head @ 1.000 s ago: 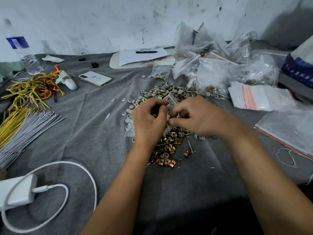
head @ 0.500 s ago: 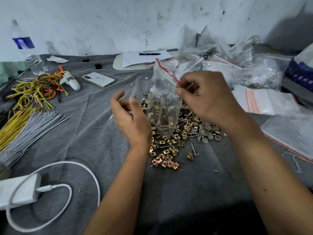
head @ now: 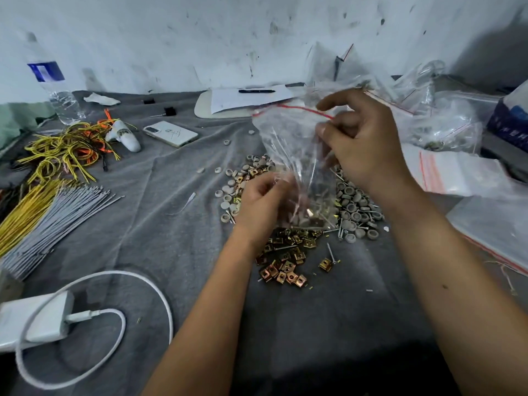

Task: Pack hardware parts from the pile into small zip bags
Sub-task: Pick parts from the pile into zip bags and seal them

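Head view shows a table under a grey cloth [head: 160, 241]. Nearest, at the left, a white charger [head: 34, 318] lies with its white cable [head: 154, 292] looped round. Next come brass clips [head: 285, 270] at the near edge of the pile of parts [head: 354, 207], which also has grey round caps and thin screws. At the left lie grey ties [head: 57, 218] and yellow wires [head: 57, 150].

Above the pile hangs a clear zip bag [head: 288, 144] with a red strip at the top and some parts in its bottom. The right hand [head: 368, 144] pinches the bag near its top edge. The left hand [head: 263, 204] is curled at the bag's lower left side, with the plastic over its fingertips, and seems to hold it.

Farther back are a white phone [head: 171, 133], a water bottle [head: 54, 84], a paper with a black pen [head: 257, 91], and heaps of clear bags [head: 440, 118] at the right. A marked white wall [head: 200, 38] stands behind.

Half a second ago the left hand was open beside the bag; now it has closed in low on it. The right hand still keeps its pinch at the top.
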A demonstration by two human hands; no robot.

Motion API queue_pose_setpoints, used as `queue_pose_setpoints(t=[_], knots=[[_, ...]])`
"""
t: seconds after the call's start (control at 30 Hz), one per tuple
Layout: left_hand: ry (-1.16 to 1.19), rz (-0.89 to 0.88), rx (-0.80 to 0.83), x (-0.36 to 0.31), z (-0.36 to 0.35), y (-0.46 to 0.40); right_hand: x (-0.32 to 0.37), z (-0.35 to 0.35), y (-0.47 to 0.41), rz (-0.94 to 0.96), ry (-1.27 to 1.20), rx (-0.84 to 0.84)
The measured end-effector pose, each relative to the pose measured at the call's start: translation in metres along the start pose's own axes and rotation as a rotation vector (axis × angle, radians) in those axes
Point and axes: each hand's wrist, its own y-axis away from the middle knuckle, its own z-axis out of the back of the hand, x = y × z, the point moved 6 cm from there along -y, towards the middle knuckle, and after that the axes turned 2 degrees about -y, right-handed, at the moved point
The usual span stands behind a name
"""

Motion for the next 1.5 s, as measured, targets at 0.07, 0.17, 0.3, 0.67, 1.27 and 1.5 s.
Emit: queue_pose_setpoints(t=[0.07, 0.17, 0.3, 0.67, 1.27, 1.5], knots=[[0.038, 0.054, 0.084, 0.006, -0.003, -0.001, -0.027, 0.003, 0.001, -0.1, -0.057, -0.066], [0.03, 0.095, 0.101, 0.011, -0.003, -0.003, -0.064, -0.002, 0.006, -0.219, -0.165, -0.134], [-0.341, -0.065, -0.099, 0.008, 0.012, -0.006, -0.095, -0.004, 0.018, -0.277, -0.308, -0.256], [-0.467, -0.325, -0.56, -0.019, 0.032, 0.006, -0.068, -0.03, 0.032, -0.065, -0.235, 0.042], [-0.865, -0.658, -0.479, -0.037, 0.012, 0.014, -0.066, -0.039, 0.035, 0.003, -0.286, 0.078], [-0.664, -0.58, -0.58, -0.035, 0.026, 0.012, -0.075, -0.043, 0.035, -0.062, -0.137, 0.173]])
